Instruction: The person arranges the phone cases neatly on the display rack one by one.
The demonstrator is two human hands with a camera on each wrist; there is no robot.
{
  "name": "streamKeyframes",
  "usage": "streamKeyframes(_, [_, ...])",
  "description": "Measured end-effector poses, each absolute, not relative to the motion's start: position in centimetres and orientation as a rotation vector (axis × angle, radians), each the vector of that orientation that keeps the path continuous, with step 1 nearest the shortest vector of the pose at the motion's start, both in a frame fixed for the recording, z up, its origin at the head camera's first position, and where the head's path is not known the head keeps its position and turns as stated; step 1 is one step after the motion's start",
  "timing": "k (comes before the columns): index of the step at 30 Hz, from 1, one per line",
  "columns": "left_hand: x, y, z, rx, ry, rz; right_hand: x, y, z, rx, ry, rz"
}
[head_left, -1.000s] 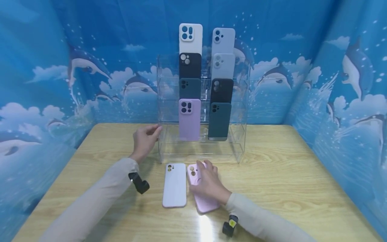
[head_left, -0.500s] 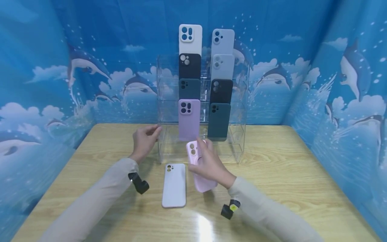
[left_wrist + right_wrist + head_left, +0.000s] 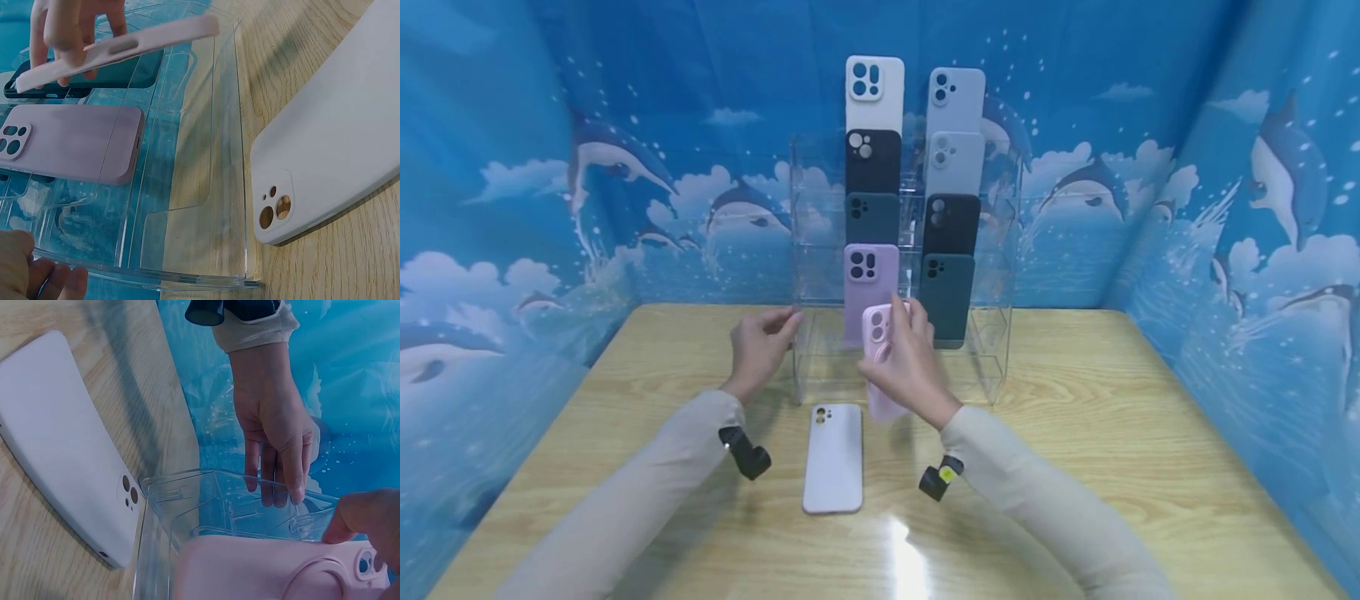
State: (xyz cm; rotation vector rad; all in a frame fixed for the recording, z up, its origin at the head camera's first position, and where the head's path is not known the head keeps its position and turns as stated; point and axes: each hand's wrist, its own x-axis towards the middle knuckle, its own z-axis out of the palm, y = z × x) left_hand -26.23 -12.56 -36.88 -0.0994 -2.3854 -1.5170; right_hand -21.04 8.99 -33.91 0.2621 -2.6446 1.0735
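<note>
In the head view my right hand [image 3: 913, 354] holds a pink phone case [image 3: 883, 402] by its long edges, thumb on one side and fingers on the other. The case is tilted in front of a clear acrylic display rack [image 3: 992, 371], raised off the table. In the right wrist view a ring outline shows on its back. My left hand [image 3: 760, 350] pinches the rack's left side panel between thumb and fingers. A white phone case [image 3: 833, 462] lies flat before the rack. Behind the pink case, a lilac phone case [image 3: 871, 292] stands on a lower tier.
Two columns of phone cases stand in the rack, among them a dark green case [image 3: 947, 292], a black case [image 3: 872, 162] and a white case [image 3: 887, 112] at the top. The wooden table [image 3: 1112, 467] is enclosed by a blue dolphin-print curtain [image 3: 1247, 333].
My right hand has lifted the pink phone case off the table and carried it forward to the rack's front, now overlapping the lilac case. The left hand has stayed at the rack's side.
</note>
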Motion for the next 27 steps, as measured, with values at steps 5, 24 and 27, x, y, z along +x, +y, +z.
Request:
streamKeyframes(5, [-26.3,-12.6,-36.9,-0.112,-2.376,-1.513,-22.1,8.0,-34.5,0.223,-2.512,1.1])
streamKeyframes(24, [-26.3,-12.5,-36.9,-0.103,-2.368,-1.557,-23.8,4.8,-38.6,0.132,-2.241,0.909])
streamKeyframes(27, [-26.3,-12.5,-36.9,-0.106,-2.368,-1.553,-23.9,4.7,-38.8,0.138,-2.231,0.896])
